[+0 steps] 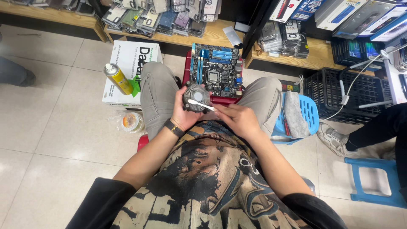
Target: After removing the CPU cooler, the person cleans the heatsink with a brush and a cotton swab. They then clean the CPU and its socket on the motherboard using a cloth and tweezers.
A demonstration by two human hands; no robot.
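Note:
My left hand [183, 113] grips a round finned cooler heatsink [196, 96] from its left side, holding it over my lap. My right hand [237, 121] holds a thin white stick, probably a swab or small brush [200, 104], whose tip lies across the heatsink's face. Just beyond my hands a blue computer motherboard [216, 68] lies flat on a red stool [220, 100] between my knees. A dark band sits on my left wrist.
A yellow spray can [118, 79] stands on a white cardboard box [129, 63] to the left, with a roll in a clear bag [131, 122] on the floor. A blue stool with a grey cloth [296, 114], a black crate [347, 91] and another person's leg [377, 127] are right. Wooden shelves of packaged goods [169, 21] run behind.

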